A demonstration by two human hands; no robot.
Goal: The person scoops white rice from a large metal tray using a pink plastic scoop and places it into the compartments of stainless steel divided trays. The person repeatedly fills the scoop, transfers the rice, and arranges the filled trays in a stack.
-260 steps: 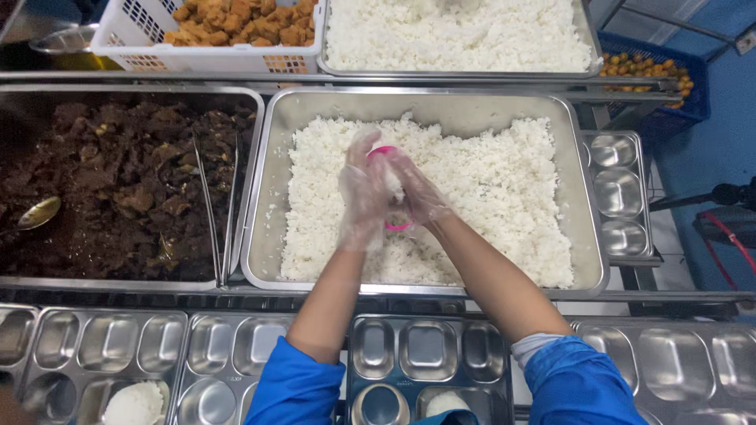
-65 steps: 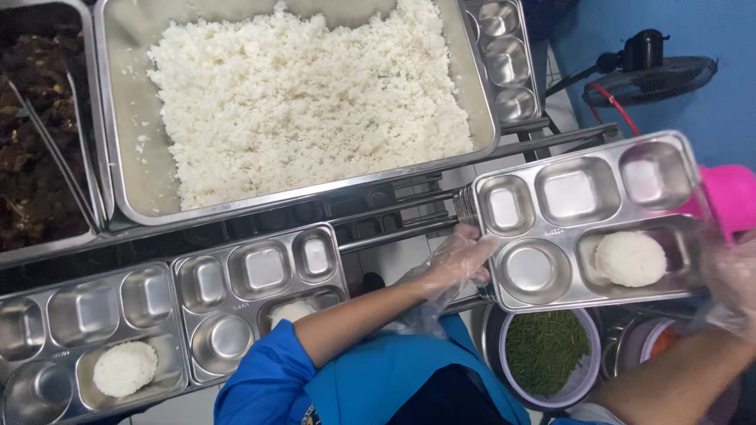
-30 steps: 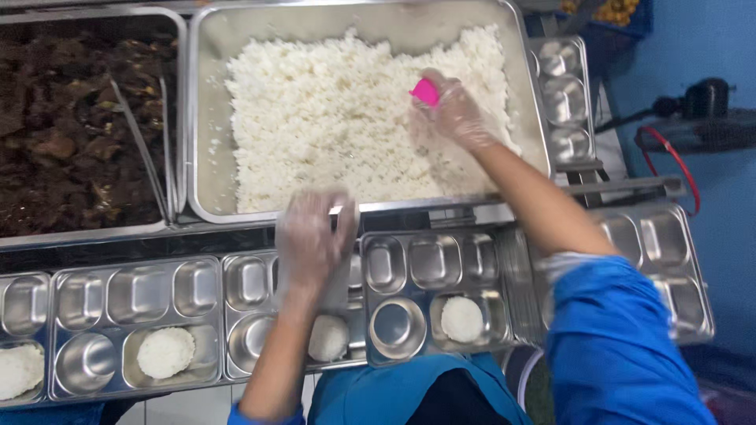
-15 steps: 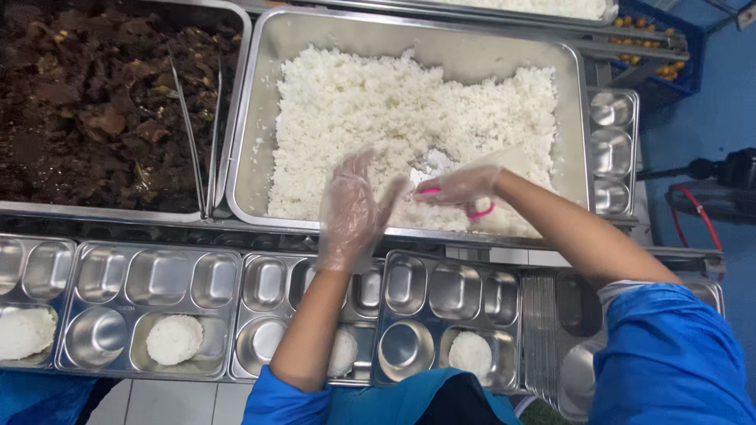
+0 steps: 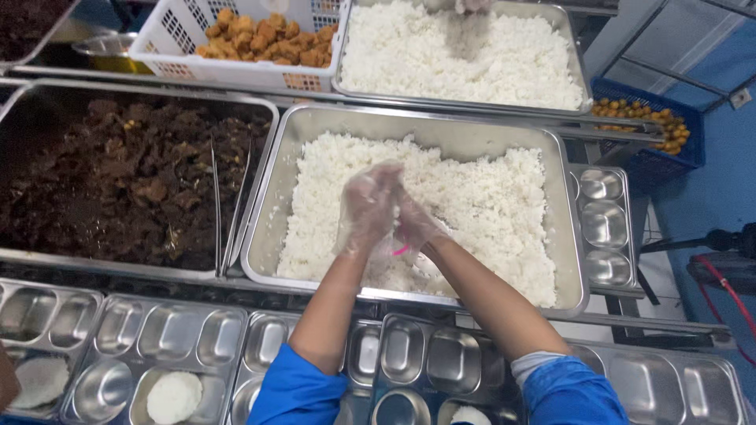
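Centre of frame: the left hand (image 5: pixel 366 206) and right hand (image 5: pixel 416 224), both in thin clear plastic gloves, are pressed together over the large rectangular steel pan of white rice (image 5: pixel 441 208). Fingers of both are curled inward and cupped against each other, closed around a small pink plastic mould (image 5: pixel 400 249), of which only a sliver of rim shows at the lower edge of the palms (how full it is cannot be told). The hands sit above the lower-middle part of the rice bed, touching or just clear of it. Along the bottom of the frame runs a row of compartmented steel meal trays (image 5: pixel 169 338); a round pressed white rice puck (image 5: pixel 174 397) lies in one compartment at lower left, others partly cut off. Left of the rice pan, a steel pan of dark brown stewed meat (image 5: pixel 118 177) with long metal tongs (image 5: pixel 224 205) on its right edge. Risks as judged: loose grains stuck to the gloves could drop between the pans or into the wrong tray compartment; uneven pressing would give a puck that crumbles on release; the loose gloves could snag under the mould rim; a forearm swinging left could knock the tongs into the meat.
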